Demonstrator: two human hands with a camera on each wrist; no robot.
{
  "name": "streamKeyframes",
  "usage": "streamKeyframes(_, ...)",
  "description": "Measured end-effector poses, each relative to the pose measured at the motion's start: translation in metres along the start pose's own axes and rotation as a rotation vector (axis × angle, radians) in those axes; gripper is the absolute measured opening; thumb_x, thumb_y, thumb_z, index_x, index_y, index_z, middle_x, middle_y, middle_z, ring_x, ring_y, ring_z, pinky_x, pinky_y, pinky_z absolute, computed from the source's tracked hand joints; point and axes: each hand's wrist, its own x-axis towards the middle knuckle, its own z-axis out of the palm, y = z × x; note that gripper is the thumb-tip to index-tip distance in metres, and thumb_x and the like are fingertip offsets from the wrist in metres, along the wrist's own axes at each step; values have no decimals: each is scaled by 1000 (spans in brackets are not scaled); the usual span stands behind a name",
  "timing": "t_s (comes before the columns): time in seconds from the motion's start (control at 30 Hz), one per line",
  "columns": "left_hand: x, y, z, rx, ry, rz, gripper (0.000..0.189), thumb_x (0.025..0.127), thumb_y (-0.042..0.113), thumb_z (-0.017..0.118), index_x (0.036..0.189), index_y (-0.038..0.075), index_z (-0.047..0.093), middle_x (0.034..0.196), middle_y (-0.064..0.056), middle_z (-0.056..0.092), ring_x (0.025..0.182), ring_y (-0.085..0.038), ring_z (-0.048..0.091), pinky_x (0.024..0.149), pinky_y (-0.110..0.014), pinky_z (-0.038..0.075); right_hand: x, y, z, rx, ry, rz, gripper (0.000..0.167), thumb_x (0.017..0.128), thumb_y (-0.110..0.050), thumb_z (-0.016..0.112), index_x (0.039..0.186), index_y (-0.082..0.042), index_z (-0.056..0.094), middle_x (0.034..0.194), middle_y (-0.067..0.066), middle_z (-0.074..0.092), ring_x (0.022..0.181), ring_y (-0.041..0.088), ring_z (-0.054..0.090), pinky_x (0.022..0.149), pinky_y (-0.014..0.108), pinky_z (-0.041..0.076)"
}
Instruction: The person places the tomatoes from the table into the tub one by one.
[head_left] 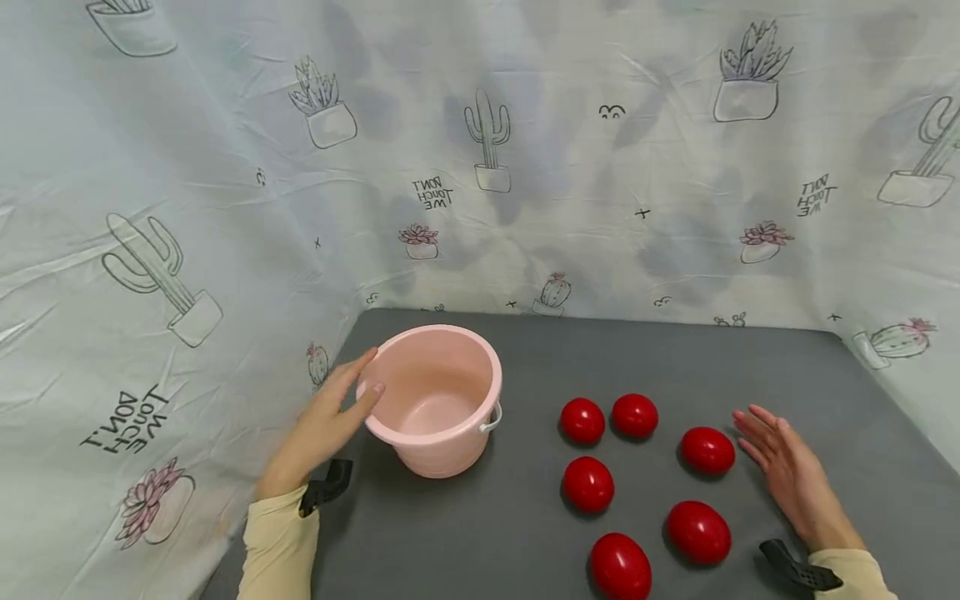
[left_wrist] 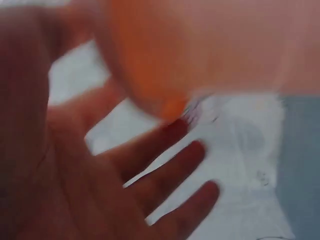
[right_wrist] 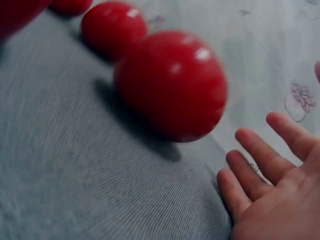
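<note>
A pale pink bucket (head_left: 442, 458) with a white handle (head_left: 492, 417) is at the left of the grey table. My left hand (head_left: 324, 425) is at its left rim, thumb over the rim and the other fingers along the outside. Those fingers look straight and spread in the left wrist view, with the blurred bucket wall (left_wrist: 240, 45) above them. My right hand (head_left: 791, 471) is at the right with extended fingers and nothing in it. Just left of its fingertips lies a glossy red egg-shaped thing (head_left: 707, 451), seen large in the right wrist view.
Several more red egg-shaped things lie between the bucket and my right hand, among them one nearer the front (head_left: 698, 533) and one at the back (head_left: 635, 416). A white cloth (head_left: 570, 233) printed with cacti hangs behind and beside the grey table (head_left: 465, 542).
</note>
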Motion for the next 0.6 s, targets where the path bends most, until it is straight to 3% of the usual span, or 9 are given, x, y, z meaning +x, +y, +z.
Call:
streamKeyframes(0.1,-5,-2,5,19,30,-11,63,107,44,47,163,24,25,164,-13,30,152,-38,26,115,-67,28,-2,5,1,-83,39,36,47,113,-19,17,157,-18,32,144,-18,55,132,-9,49,99,8,42)
streamKeyframes(0.23,-12,-7,5,9,36,-59,58,108,44,45,161,29,28,151,-10,49,137,-32,48,108,-57,41,-4,5,2,-221,89,102,46,113,-18,26,158,-14,32,141,-21,55,127,-12,51,96,5,41)
streamKeyframes(0.3,-14,-5,-1,2,-18,-99,58,108,45,44,161,32,27,143,-9,57,128,-30,56,99,-50,48,-3,5,4,-267,110,138,46,112,-19,30,158,-12,33,139,-22,56,125,-14,51,95,3,39)
streamKeyframes(0.4,-8,4,-14,5,-150,-140,63,107,44,47,163,31,22,135,-14,63,119,-30,62,89,-42,52,-3,6,6,-369,160,203,48,112,-25,33,158,-12,33,137,-26,55,123,-19,49,95,2,32)
streamKeyframes(0.5,-1,14,-27,25,-239,-176,68,105,45,51,163,28,22,140,-18,59,125,-34,60,91,-44,54,-2,6,7,-496,183,255,51,112,-31,34,159,-12,33,136,-31,52,121,-23,45,92,1,30)
streamKeyframes(0.6,3,16,-31,50,-262,-197,70,104,49,51,163,29,21,142,-18,58,128,-34,58,96,-48,52,-1,8,9,-571,193,265,52,112,-32,35,159,-11,34,135,-33,51,121,-25,42,91,1,30)
